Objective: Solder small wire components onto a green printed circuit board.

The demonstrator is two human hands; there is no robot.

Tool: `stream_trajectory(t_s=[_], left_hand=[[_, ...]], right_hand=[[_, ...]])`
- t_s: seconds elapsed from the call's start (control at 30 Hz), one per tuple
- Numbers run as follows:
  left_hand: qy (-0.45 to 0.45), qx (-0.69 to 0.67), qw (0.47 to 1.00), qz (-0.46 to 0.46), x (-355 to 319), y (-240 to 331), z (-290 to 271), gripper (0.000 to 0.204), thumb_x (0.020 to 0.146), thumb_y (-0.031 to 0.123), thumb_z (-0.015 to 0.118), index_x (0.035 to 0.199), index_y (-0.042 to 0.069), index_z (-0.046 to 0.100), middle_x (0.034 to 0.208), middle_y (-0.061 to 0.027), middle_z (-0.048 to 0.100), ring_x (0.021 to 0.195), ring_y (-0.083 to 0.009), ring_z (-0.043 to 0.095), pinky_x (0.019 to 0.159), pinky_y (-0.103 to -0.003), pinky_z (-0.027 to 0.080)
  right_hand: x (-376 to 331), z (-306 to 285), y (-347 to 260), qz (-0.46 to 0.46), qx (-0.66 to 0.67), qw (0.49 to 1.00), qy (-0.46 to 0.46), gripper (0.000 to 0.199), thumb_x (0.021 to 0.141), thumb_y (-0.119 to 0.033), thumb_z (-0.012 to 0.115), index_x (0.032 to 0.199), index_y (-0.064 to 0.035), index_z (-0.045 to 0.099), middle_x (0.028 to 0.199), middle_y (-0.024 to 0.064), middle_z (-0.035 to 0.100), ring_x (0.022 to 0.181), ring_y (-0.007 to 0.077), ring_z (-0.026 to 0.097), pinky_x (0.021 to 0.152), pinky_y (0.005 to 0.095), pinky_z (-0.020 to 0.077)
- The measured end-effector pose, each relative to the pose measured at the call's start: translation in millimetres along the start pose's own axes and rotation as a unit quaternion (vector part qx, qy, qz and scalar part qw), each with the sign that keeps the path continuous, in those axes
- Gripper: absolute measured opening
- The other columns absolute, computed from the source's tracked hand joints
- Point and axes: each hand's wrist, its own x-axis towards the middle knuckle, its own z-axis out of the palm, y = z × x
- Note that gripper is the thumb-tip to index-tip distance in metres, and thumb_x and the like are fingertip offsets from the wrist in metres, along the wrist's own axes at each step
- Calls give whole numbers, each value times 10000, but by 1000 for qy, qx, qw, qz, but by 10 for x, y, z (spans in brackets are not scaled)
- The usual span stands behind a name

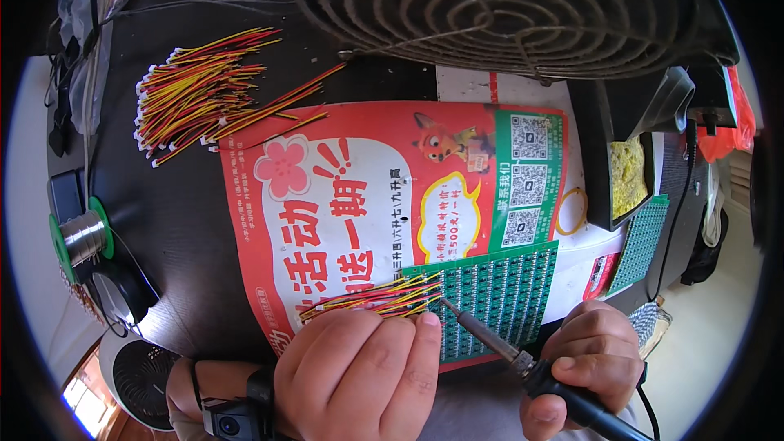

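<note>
My right hand (594,355) grips a soldering iron (490,338) by its black handle. The iron's thin metal tip points up and left, at the wire ends on a green circuit board panel (498,294). Red, yellow and black wires (380,296) lie side by side across the panel's left part and reach left past it. My left hand (359,376) is closed against these wires, thumb and fingers pressed together just left of the tip. What sits between those fingertips is mostly hidden. Whether the tip touches a pad I cannot tell.
A pile of wires with white connectors (200,94) lies far left. A solder spool (84,238) stands at the left edge. A fan with a round grille (506,16) fills the top. On the right are a box with yellow sponge (628,175) and another green panel (641,241). A red poster (253,237) lies underneath.
</note>
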Motion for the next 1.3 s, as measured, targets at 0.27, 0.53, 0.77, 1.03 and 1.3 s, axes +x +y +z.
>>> stream_trajectory(t_s=[0.27, 0.53, 0.77, 1.03, 1.3], left_hand=[[-40, 10, 998, -43, 43, 101, -83, 151, 734, -10, 683, 869, -76, 685, 755, -124, 610, 657, -253, 605, 546, -319, 501], [-55, 5, 985, -165, 157, 447, -23, 153, 708, -21, 702, 859, -45, 701, 711, -88, 604, 599, -226, 585, 488, -306, 461], [-15, 11, 1000, 14, -23, -17, -7, 145, 771, -9, 667, 888, -94, 683, 792, -144, 617, 708, -267, 625, 587, -329, 537], [-10, 15, 1000, -5, 13, 26, 22, 142, 776, -5, 666, 888, -91, 682, 785, -141, 614, 702, -263, 622, 588, -327, 536], [-17, 18, 1000, 2, 9, 24, -36, 142, 780, -6, 666, 888, -97, 677, 782, -139, 613, 692, -257, 616, 572, -325, 527]], right_hand=[[2, -383, -4, 17, 12, 991, -132, 340, 684, -150, 888, 871, 13, 655, 603, 24, 578, 502, 149, 552, 414, 247, 382], [-56, 19, -15, 4, -11, 999, 30, 260, 816, -151, 720, 838, 74, 591, 558, 77, 538, 441, 159, 481, 405, 284, 369], [-50, 4, -21, 7, 1, 1000, 22, 303, 883, -218, 697, 935, 39, 547, 562, 53, 492, 443, 158, 468, 398, 292, 363], [-27, -35, -23, 21, 1, 1000, -2, 319, 884, -226, 704, 940, 42, 541, 569, 50, 491, 449, 156, 467, 401, 294, 369], [-14, 1, 1, -6, 11, 1000, 6, 323, 865, -220, 723, 890, 54, 555, 563, 51, 488, 448, 155, 462, 399, 296, 373]])
